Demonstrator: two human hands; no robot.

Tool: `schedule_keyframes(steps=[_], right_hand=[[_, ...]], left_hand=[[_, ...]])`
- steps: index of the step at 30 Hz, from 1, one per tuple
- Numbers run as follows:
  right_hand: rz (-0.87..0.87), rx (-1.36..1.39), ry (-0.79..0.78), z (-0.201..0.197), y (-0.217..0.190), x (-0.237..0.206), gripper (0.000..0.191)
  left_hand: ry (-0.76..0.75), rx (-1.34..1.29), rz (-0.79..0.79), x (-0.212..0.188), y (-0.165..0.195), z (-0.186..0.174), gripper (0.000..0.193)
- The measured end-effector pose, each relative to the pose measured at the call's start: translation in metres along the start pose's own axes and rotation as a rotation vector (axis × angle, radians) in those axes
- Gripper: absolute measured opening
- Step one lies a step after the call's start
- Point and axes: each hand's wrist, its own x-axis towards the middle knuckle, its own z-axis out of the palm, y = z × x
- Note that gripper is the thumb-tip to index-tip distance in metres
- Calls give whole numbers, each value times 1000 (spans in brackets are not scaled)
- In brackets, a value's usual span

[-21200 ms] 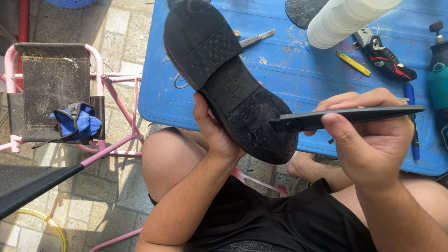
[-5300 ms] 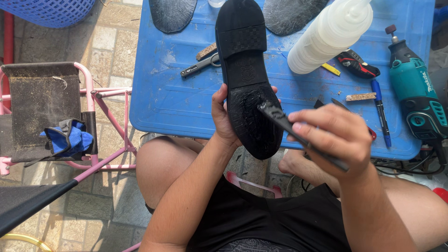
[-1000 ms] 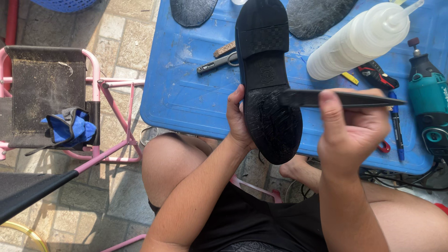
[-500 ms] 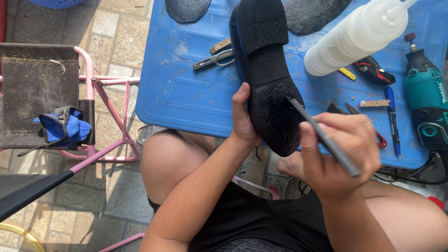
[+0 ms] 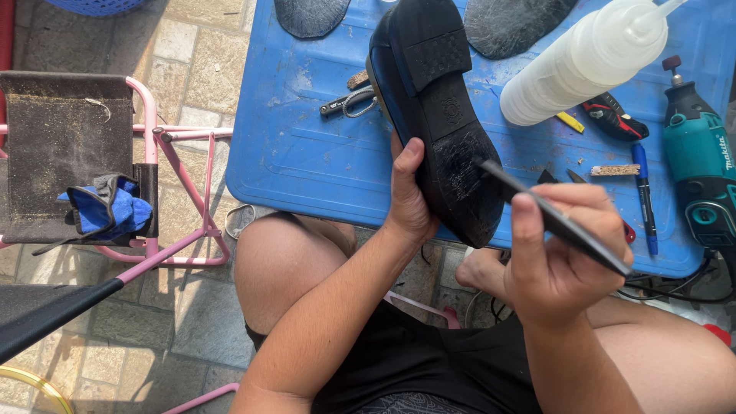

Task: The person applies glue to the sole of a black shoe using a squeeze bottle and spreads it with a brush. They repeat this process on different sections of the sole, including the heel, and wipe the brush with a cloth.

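Note:
My left hand (image 5: 410, 195) grips a black shoe (image 5: 441, 115) from the side, with the sole turned up over the near edge of a blue table (image 5: 307, 169). The toe end of the sole looks scuffed and grey. In my right hand (image 5: 563, 257) is a thin dark flat tool (image 5: 556, 218), its tip touching the sole near the toe. I sit with bare knees under the table edge.
On the table lie two loose dark soles (image 5: 310, 15) (image 5: 514, 23), a white squeeze bottle (image 5: 586, 61), a teal rotary tool (image 5: 701, 165), a blue pen (image 5: 644, 195), pliers (image 5: 613, 115) and scissors (image 5: 349, 103). A pink-framed stool (image 5: 73, 153) with a blue glove (image 5: 107, 211) stands at the left.
Over the last second the tool swung from lying flat across the sole to a slanted hold with its tip on the sole. The shoe tilted slightly left.

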Motion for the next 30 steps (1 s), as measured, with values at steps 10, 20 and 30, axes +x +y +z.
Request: schedule_keyframes(steps=[10, 20, 30], right_hand=[[-12, -30, -13, 8, -6, 15, 21], [-69, 49, -70, 1, -2, 18, 21], [-207, 3, -63, -13, 7, -27, 23]], left_hand=[[-36, -12, 12, -2, 1, 3, 71], [-5, -38, -15, -3, -3, -6, 65], [-24, -51, 64, -2, -7, -10, 63]])
